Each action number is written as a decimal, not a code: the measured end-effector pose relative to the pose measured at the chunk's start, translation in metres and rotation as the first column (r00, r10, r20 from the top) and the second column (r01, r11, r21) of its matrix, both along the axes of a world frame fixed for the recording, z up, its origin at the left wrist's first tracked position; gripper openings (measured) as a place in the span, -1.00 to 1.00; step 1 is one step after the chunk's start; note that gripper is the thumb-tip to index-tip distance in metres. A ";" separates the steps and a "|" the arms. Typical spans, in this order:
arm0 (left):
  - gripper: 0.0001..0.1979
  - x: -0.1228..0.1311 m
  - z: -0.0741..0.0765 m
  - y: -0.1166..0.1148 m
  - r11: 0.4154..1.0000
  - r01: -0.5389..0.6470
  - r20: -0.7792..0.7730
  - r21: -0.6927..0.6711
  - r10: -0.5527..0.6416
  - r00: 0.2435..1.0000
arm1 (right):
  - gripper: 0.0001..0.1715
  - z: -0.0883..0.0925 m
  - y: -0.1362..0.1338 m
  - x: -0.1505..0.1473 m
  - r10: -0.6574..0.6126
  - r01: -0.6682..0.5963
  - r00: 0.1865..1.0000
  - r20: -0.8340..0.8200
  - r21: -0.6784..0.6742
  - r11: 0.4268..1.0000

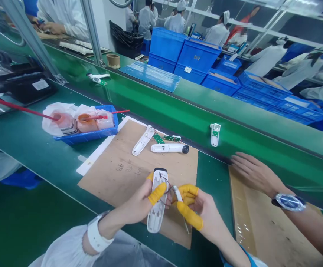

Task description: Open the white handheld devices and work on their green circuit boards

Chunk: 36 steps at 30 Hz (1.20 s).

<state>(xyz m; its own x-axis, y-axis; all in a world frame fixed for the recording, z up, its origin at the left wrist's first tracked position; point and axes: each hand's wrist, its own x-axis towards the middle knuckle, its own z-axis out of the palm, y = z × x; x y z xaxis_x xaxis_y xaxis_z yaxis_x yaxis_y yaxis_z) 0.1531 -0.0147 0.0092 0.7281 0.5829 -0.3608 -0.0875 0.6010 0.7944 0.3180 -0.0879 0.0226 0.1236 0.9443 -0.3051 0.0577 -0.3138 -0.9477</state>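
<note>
My left hand [147,193], with yellow finger cots, is closed around a long white plastic housing half [156,218] whose hollow inside faces up. Dark thin wires [165,180] run from its upper end toward my right hand [196,207]. Between the yellow-cotted thumb and fingers of that hand is a small white part [177,193]; its exact kind I cannot make out. Beyond my hands, on the cardboard sheet [108,185], lie an open white housing [143,141], green circuit boards [158,138] and a white housing with a black end [168,148].
A blue bin [94,136] with pink-stained bottles and red-handled brushes stands left. The green conveyor belt [183,115] carries a white device [215,134] and further parts [98,78]. A co-worker's hand [253,170] with a watch rests at right. Blue crates [197,57] stand behind.
</note>
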 end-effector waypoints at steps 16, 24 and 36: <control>-0.42 0.006 0.017 -0.010 0.926 -0.234 0.033 -0.297 0.255 0.967 | -0.85 0.002 -0.016 -0.047 -0.436 -0.379 0.385 0.813 0.570 0.729; -0.60 -0.022 0.005 -0.011 0.998 0.046 0.128 0.037 -0.050 0.991 | -0.76 0.022 -0.005 -0.034 -0.039 -0.230 0.827 0.561 0.401 0.887; -0.66 -0.029 0.010 -0.015 0.964 0.130 -0.076 0.233 -0.115 0.990 | -0.57 0.005 -0.020 -0.049 -0.301 -0.093 0.774 0.556 0.571 0.816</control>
